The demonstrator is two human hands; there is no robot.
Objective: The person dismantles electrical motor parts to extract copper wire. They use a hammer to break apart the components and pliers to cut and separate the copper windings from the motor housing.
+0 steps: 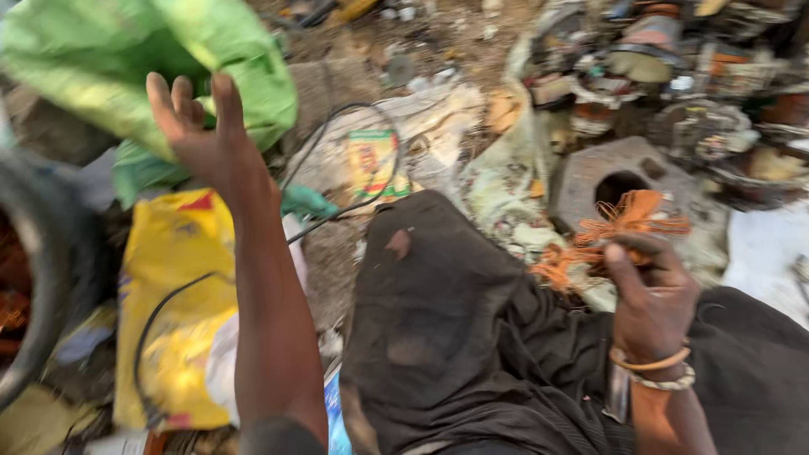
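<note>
Our right hand point(649, 291) grips a tangled bundle of copper wire point(628, 223), held just above our dark-clothed lap. It looks light, springy and prickly, best held at its dense middle. Our left hand point(202, 135) spreads wide, reaching toward the green sack point(126, 59).

Dirt ground point(438, 38) strewn with scrap, yellow sack point(173, 303) lying below the left hand point(198, 139), green sack point(101, 59) just above it, black cable point(354, 160) to its right, grey metal housing point(607, 173) above the right hand point(649, 295), motor scrap pile point(674, 76) beyond.
</note>
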